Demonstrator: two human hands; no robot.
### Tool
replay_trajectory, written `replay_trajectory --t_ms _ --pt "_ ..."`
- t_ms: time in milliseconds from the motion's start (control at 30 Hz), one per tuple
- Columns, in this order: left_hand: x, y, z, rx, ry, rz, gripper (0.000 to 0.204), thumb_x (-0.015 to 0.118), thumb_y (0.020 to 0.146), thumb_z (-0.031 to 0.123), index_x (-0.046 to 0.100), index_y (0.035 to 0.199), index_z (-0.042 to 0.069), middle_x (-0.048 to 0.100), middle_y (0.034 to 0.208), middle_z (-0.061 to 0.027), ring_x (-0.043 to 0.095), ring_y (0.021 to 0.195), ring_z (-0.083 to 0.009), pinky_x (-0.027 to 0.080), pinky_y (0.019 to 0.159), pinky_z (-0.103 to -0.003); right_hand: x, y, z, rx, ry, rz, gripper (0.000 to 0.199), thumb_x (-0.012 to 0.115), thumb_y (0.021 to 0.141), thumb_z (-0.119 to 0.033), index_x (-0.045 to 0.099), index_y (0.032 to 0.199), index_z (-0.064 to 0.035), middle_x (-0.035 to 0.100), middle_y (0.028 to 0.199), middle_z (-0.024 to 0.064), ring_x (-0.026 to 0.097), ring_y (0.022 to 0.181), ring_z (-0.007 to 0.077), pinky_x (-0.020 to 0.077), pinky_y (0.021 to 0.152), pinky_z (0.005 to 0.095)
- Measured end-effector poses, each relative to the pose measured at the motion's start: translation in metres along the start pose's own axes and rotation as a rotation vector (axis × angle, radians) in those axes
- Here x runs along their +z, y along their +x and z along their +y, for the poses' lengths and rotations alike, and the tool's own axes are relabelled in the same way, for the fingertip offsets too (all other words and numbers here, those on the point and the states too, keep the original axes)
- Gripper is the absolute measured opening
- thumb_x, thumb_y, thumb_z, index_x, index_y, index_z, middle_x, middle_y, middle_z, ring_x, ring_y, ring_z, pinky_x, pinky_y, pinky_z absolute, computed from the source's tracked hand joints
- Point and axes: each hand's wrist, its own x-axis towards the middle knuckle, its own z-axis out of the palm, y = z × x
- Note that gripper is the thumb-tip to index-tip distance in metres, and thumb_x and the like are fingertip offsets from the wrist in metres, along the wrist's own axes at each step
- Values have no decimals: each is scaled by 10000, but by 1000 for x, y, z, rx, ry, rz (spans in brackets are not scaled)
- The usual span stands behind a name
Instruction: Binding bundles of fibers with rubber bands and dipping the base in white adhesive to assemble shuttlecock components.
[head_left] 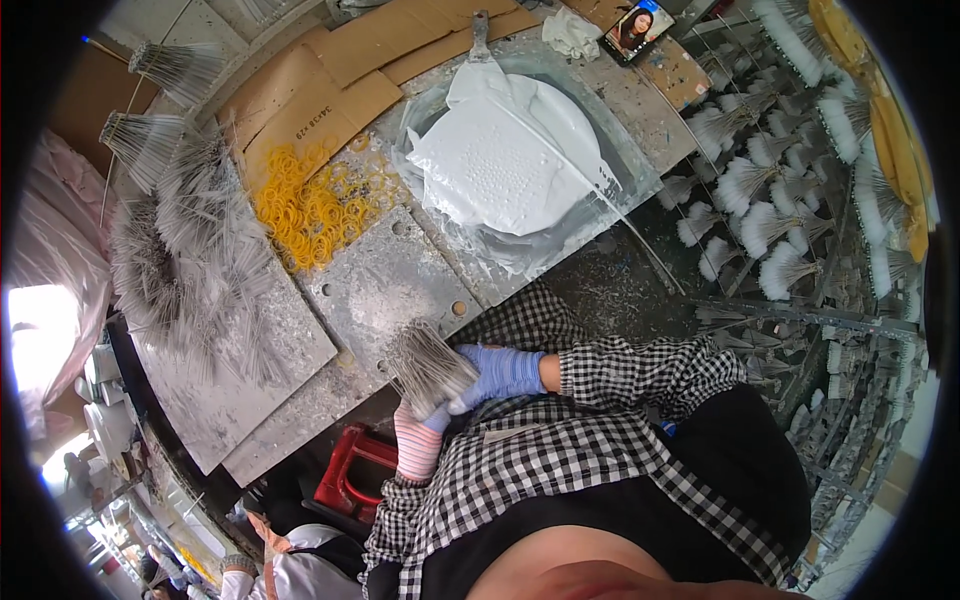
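Note:
A bundle of thin grey wire-like sticks (428, 366) is between my two gloved hands, held just in front of the table's near edge. My right hand (497, 372), in a blue knit glove, closes on the bundle from the right. From below, my left hand (421, 428), in a glove with a pink striped cuff, is wrapped round its lower end. Most of the fingers are hidden behind the sticks. Beyond the bundle lies a grey metal plate with holes (385, 285). A heap of yellow rubber bands (310, 205) lies past the plate.
A round basin of white paste (510, 165) holds a scraper (481, 45) and a thin rod across it. Loose grey sticks (190, 240) pile up at left. White-tipped bundles (755, 195) hang on racks at right. A phone (636, 32) and red stool (352, 470) are also visible.

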Motion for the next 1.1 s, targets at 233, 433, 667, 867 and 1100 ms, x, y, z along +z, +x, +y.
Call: replay_trajectory --t_ms 233,433,667,867,1100 --pt "8 11 -19 187 9 67 467 780 865 169 590 1255 -4 701 1111 -72 672 982 -161 557 878 -305 12 20 39 -195 -173 305 802 886 738 -305 487 1372 -17 663 1201 149 624 1136 252 492 1002 354" --pt "-8 -22 30 385 304 44 118 648 837 -39 700 835 68 713 854 -20 634 738 -75 500 684 -231 2 -10 23 -219 -287 333 796 819 770 -407 477 1363 0 676 1145 175 680 996 284 554 906 384" --pt "-53 -39 54 179 554 165 85 616 808 32 674 746 43 607 702 -38 567 641 -181 433 603 -310 -32 -52 -27 -196 -491 208 769 774 822 -390 448 1399 0 644 1227 205 672 974 303 541 957 418" --pt "-68 65 -116 103 247 -166 334 664 874 311 688 1123 89 711 1048 -88 654 1063 -272 496 957 -362 21 17 34 -157 -81 295 1088 868 715 -488 318 1492 39 577 1343 241 585 1232 339 449 1089 387" --pt "-8 35 -66 -157 49 -411 575 349 1052 400 331 1542 100 391 1568 -120 388 1438 -274 355 1181 -443 16 10 40 15 -221 336 1396 931 553 -566 184 1517 113 533 1365 308 532 1298 380 416 1122 390"
